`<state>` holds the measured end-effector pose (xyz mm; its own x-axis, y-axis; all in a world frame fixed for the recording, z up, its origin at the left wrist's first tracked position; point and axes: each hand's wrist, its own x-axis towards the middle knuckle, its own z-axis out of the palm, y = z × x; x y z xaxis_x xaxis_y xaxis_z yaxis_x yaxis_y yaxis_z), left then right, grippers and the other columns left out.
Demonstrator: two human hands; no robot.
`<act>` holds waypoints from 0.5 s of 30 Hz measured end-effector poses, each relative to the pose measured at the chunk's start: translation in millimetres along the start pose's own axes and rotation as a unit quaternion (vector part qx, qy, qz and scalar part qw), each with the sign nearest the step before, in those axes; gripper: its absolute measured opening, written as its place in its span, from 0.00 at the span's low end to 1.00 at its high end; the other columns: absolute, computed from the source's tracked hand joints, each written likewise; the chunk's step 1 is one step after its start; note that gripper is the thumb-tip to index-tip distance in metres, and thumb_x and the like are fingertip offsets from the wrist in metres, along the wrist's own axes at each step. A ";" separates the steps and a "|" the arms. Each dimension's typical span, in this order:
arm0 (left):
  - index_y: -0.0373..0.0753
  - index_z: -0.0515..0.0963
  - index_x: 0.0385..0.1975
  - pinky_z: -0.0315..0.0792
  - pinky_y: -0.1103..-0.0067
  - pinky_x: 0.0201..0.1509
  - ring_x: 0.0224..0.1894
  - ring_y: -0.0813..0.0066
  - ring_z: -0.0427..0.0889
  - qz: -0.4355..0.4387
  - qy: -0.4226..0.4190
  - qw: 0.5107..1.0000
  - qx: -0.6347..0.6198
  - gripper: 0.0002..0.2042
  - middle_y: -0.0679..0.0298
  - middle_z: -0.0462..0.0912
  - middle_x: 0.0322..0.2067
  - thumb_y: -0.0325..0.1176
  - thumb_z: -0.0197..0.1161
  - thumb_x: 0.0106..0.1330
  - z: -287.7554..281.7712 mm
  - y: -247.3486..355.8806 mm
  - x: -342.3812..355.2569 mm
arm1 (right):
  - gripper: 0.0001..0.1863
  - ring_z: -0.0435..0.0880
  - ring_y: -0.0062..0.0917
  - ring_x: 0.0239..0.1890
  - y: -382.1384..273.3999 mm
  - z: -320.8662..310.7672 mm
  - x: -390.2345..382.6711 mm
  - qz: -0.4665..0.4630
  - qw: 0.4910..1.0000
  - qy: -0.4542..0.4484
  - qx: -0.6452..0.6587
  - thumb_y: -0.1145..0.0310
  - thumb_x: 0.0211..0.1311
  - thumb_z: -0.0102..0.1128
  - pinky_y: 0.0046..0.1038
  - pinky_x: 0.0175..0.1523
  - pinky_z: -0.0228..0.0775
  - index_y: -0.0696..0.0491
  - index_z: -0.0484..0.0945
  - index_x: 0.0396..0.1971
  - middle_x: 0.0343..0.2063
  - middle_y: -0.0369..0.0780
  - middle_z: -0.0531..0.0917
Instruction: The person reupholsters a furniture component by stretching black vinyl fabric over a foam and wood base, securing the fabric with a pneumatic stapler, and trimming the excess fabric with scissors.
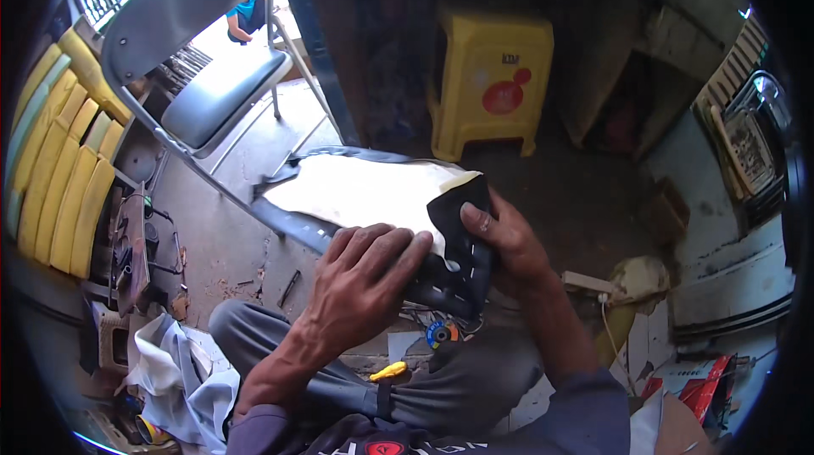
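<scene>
Above the person's lap, off the floor (203,230), both hands hold a black-edged panel (356,188), white middle facing up, short pale marks along its black border. Left hand (365,281): 4 fingers bent, close together, lying on the panel's near edge; thumb hidden, can't tell if it pinches. Right hand (515,243): pinching the panel's right end, thumb on the black corner, other fingers mostly hidden underneath. Between the legs: yellow-handled tool (388,371) and, just beyond, round multicolour disc (442,334). Near left corner of floor: crumpled grey cloth (182,379). Left edge: row of yellow pads (64,167). Far left corner: folding chair (225,103), dark seat. Far edge: yellow stool (496,56), red print. Near right corner: red-and-white box (699,387), partly visible.
</scene>
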<state>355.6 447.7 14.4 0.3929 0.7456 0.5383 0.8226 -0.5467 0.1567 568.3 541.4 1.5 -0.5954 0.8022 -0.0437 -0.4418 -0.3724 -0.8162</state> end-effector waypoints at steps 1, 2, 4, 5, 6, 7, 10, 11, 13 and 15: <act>0.39 0.79 0.61 0.73 0.64 0.56 0.53 0.59 0.82 0.010 -0.016 1.000 0.020 0.30 0.59 0.81 0.49 0.29 0.69 0.52 -22.4 4.7 3.9 | 0.27 0.84 0.22 0.49 -3.3 6.8 1.5 -0.003 1.000 -0.015 -0.012 0.64 0.73 0.65 0.26 0.54 0.79 0.59 0.68 0.65 0.50 0.41 0.82; 0.42 0.79 0.62 0.73 0.64 0.52 0.45 0.60 0.81 -0.004 -0.036 0.999 0.014 0.32 0.61 0.80 0.45 0.28 0.73 0.51 -39.1 12.0 6.3 | 0.29 0.84 0.21 0.50 -4.3 8.7 1.3 0.014 0.999 -0.036 -0.029 0.62 0.72 0.66 0.25 0.54 0.78 0.61 0.69 0.65 0.50 0.41 0.82; 0.44 0.79 0.65 0.72 0.65 0.48 0.42 0.61 0.79 -0.010 -0.077 0.997 -0.010 0.34 0.61 0.79 0.43 0.38 0.76 0.54 -59.9 29.5 6.3 | 0.30 0.83 0.21 0.51 -1.5 12.3 3.4 0.032 0.996 -0.066 -0.045 0.59 0.71 0.69 0.26 0.55 0.78 0.61 0.71 0.63 0.50 0.41 0.83; 0.44 0.78 0.66 0.71 0.66 0.47 0.42 0.61 0.78 -0.025 -0.100 0.994 -0.041 0.35 0.61 0.79 0.42 0.42 0.77 0.55 -66.7 40.3 5.3 | 0.30 0.83 0.21 0.51 3.2 12.6 3.8 0.048 0.995 -0.077 -0.045 0.58 0.70 0.70 0.26 0.55 0.78 0.61 0.72 0.63 0.50 0.41 0.83; 0.46 0.77 0.68 0.71 0.65 0.47 0.41 0.61 0.77 -0.017 -0.114 0.991 -0.074 0.37 0.60 0.78 0.41 0.49 0.77 0.56 -60.8 45.3 0.9 | 0.33 0.83 0.20 0.51 5.0 8.3 4.2 0.065 0.991 -0.058 -0.102 0.54 0.66 0.74 0.26 0.55 0.76 0.62 0.74 0.60 0.51 0.42 0.84; 0.49 0.79 0.66 0.70 0.66 0.47 0.40 0.62 0.76 -0.020 -0.121 0.986 -0.111 0.35 0.61 0.77 0.38 0.47 0.78 0.56 -50.5 49.1 -2.0 | 0.30 0.83 0.19 0.50 14.3 3.6 0.0 0.067 0.987 -0.048 -0.137 0.56 0.68 0.72 0.26 0.56 0.76 0.62 0.75 0.60 0.49 0.40 0.85; 0.53 0.84 0.61 0.65 0.69 0.46 0.38 0.66 0.75 -0.112 -0.103 0.972 -0.182 0.29 0.64 0.76 0.34 0.42 0.79 0.55 7.0 57.9 -38.5 | 0.20 0.82 0.14 0.48 55.2 -14.1 -11.4 0.085 0.942 -0.022 -0.323 0.63 0.75 0.66 0.24 0.55 0.76 0.60 0.78 0.57 0.44 0.35 0.87; 0.54 0.85 0.60 0.65 0.69 0.46 0.38 0.66 0.75 -0.105 -0.100 0.973 -0.179 0.29 0.65 0.76 0.34 0.42 0.79 0.55 23.6 54.4 -46.1 | 0.19 0.81 0.13 0.47 66.6 -19.2 -15.2 0.079 0.957 -0.004 -0.279 0.62 0.75 0.65 0.23 0.54 0.76 0.59 0.78 0.57 0.44 0.35 0.87; 0.55 0.86 0.58 0.64 0.70 0.46 0.37 0.67 0.75 -0.086 -0.089 0.973 -0.197 0.28 0.65 0.76 0.34 0.43 0.79 0.54 55.9 56.9 -56.0 | 0.19 0.81 0.12 0.45 80.8 -38.5 -35.6 0.070 0.975 0.052 -0.203 0.60 0.76 0.65 0.21 0.53 0.75 0.58 0.80 0.55 0.43 0.34 0.87; 0.62 0.85 0.59 0.61 0.69 0.46 0.39 0.66 0.73 -0.112 -0.110 0.966 -0.204 0.25 0.65 0.71 0.34 0.44 0.76 0.59 57.5 65.5 -51.0 | 0.17 0.85 0.15 0.41 86.4 -66.1 -48.3 0.030 0.961 0.175 -0.212 0.57 0.77 0.62 0.23 0.49 0.78 0.57 0.82 0.49 0.38 0.37 0.87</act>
<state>413.1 395.7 -50.4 0.3385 0.9014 0.2701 0.6841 -0.4328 0.5871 603.2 501.4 -105.0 -0.3156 0.9208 -0.2292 -0.0564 -0.2593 -0.9641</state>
